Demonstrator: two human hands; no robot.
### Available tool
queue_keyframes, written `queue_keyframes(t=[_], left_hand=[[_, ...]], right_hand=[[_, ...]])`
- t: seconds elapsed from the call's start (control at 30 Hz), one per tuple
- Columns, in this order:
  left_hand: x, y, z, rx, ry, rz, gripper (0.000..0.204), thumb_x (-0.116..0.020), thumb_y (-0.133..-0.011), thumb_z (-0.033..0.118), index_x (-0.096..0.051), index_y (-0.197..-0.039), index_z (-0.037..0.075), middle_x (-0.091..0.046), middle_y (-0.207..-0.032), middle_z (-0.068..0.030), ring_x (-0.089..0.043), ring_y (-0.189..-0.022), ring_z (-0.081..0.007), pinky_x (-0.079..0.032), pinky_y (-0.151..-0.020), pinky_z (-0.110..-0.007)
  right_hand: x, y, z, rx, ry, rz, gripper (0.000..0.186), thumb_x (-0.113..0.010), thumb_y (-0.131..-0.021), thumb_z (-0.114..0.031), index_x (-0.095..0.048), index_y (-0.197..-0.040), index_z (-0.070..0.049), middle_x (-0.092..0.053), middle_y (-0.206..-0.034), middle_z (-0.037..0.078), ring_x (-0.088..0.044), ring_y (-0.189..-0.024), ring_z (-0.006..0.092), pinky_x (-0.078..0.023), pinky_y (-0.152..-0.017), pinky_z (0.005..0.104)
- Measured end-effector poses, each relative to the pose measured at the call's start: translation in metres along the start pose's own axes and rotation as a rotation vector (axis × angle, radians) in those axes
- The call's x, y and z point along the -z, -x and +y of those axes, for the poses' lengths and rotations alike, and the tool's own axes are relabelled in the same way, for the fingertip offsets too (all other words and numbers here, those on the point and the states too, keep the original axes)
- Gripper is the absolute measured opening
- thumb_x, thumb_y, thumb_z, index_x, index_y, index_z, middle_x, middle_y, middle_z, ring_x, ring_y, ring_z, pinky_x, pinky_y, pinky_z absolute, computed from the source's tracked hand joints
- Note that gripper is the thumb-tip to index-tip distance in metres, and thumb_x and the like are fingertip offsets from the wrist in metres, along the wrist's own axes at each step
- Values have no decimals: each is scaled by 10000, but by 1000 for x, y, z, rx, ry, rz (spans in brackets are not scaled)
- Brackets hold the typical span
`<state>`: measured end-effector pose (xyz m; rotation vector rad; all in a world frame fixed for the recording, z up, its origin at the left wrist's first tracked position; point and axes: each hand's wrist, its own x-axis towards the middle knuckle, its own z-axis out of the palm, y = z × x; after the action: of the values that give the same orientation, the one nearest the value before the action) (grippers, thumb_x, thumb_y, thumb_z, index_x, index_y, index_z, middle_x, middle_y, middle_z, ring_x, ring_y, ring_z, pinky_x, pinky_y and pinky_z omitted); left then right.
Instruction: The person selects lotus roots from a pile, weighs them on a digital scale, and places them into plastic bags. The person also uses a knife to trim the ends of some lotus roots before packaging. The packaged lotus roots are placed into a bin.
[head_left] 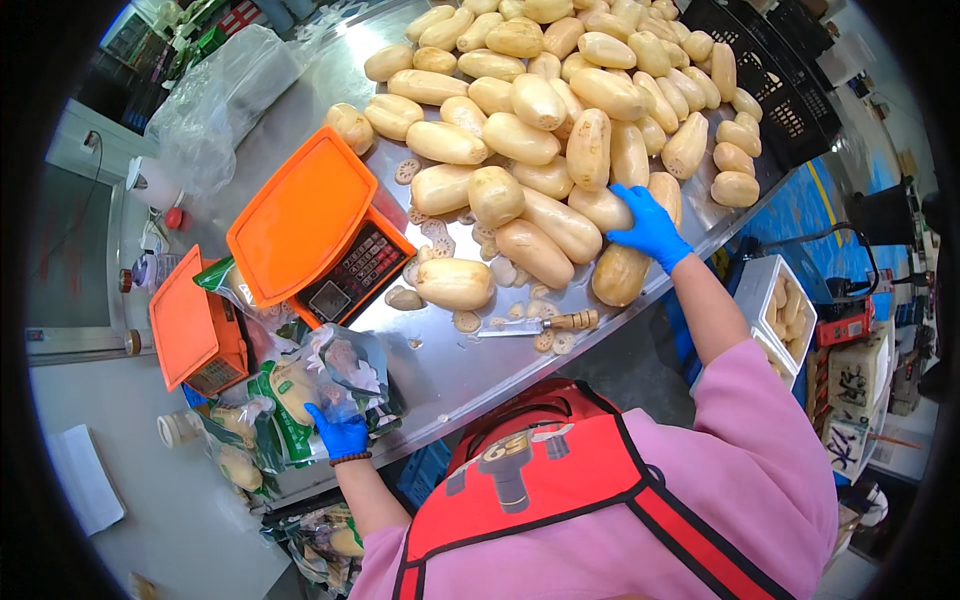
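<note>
Blue gloves cover both of my hands. My left hand [341, 434] grips the edge of a clear and green plastic bag [291, 428] with a pale lotus root section inside. Over at the right side of the heap, my right hand [650, 228] has its fingers around a peeled lotus root [599, 207]; the undersides of the fingers are hidden. Just below it lies a browner lotus root [620, 275]. A knife [540, 323] with a wooden handle rests near the table's front edge, among thin cut lotus slices [503, 271].
A heap of lotus roots [610, 92] covers the back of the metal table [430, 385]. Two orange scales [305, 215] stand at the left, beside clear plastic sheeting [222, 100]. A black crate [775, 85] is at the far right, and a white foam box [775, 310] sits beyond the table's right edge.
</note>
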<state>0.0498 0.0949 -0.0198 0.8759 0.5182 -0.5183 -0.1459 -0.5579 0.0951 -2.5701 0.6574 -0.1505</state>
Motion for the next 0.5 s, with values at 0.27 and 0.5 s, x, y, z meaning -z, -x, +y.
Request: queue_keyframes(t=[0.27, 0.5], left_hand=[[-22, 24, -3, 133, 107, -85, 462, -552, -880, 544, -594, -1109, 145, -643, -940, -5, -552, -658, -117, -457, -513, -223], [-21, 27, -17, 253, 91, -123, 492, -554, -898, 498, -547, -1228, 133, -630, -1100, -41, -572, -759, -178, -520, -650, -313]], right_hand=[[26, 10, 26, -195, -391, 21, 568, -761, -748, -336, -588, -1198, -36, -641, -1076, 136, -614, -956, 218, -492, -860, 337], [34, 44, 8, -421, -1204, 9, 486, -598, -894, -333, -528, -1272, -34, -594, -1187, 104, -575, -1062, 212, -485, -885, 355]])
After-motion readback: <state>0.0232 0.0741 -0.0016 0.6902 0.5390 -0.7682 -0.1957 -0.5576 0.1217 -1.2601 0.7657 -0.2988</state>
